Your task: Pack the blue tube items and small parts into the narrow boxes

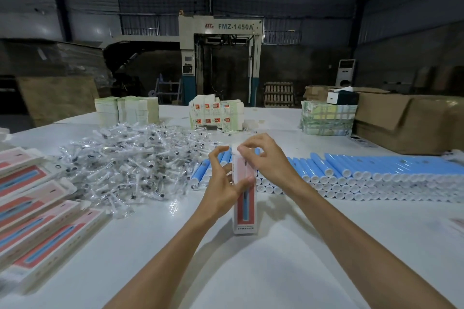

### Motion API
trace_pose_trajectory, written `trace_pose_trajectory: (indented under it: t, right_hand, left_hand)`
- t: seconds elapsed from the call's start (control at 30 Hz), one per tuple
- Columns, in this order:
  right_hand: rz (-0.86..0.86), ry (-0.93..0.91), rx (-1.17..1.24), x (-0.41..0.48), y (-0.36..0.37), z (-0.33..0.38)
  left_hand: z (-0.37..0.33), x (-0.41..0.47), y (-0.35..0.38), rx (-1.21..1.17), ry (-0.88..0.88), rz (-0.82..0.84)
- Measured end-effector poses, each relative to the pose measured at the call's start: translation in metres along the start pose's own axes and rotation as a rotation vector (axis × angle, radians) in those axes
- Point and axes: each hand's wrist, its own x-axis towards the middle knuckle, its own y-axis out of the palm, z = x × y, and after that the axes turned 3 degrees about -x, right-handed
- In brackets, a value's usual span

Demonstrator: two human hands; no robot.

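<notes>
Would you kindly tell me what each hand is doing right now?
Left hand: grips the narrow box at its middle.
Right hand: pinches the box's top flap.

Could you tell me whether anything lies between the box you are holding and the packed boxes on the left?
Nothing visible on the near table left of the box; only the pile of bagged parts comes close, farther back.
</notes>
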Motion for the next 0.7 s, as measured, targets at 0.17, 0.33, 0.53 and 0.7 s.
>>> trace_pose_trajectory:
  t: [0.17,0.33,0.53,0.7]
  right_hand:
    - [-0.157,-0.044,0.263,-0.028,-0.001,-0.031]
    - [-0.094,-0.067,0.374,-0.041,0.003,-0.042]
    - [-0.076,-0.092,0.302,-0.042,-0.007,-0.042]
    - [-0.025,-0.046,0.289,-0.045,-0.012,-0.045]
  left_hand:
    - [-0.003,-0.002,-0.001,0.017,0.0,0.046]
    - [-0.005,-0.004,0.0,-0.004,-0.032,0.067]
    - [-0.005,-0.004,0.001,0.059,0.005,0.094]
    - [-0.008,-0.002,-0.001,-0.006,-0.039,0.031]
